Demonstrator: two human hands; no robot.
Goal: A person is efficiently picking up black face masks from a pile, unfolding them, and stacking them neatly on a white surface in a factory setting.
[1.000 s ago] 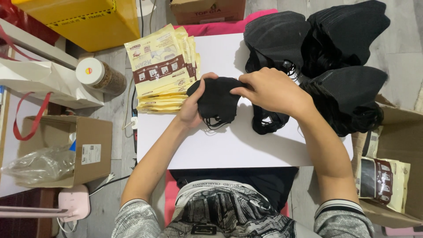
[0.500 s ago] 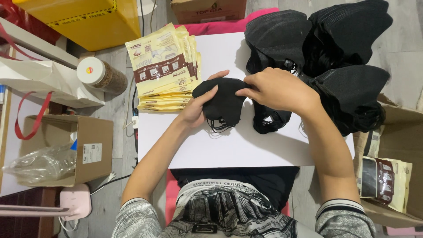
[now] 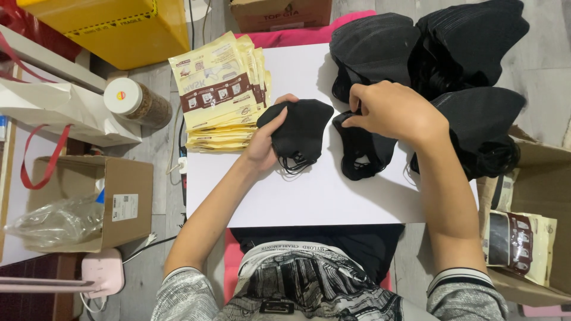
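The left hand [image 3: 262, 142] is gripping a folded black mask [image 3: 300, 132] on the white board [image 3: 309, 196], just right of the pouch stack [image 3: 220, 95]. The right hand [image 3: 392, 110] is pinching a second mask [image 3: 360, 148] beside it. Dangling ear loops [image 3: 294, 166] could be snagging and tangling together.

Bare white board [image 3: 321, 199] front — mask piles [image 3: 458, 53] behind
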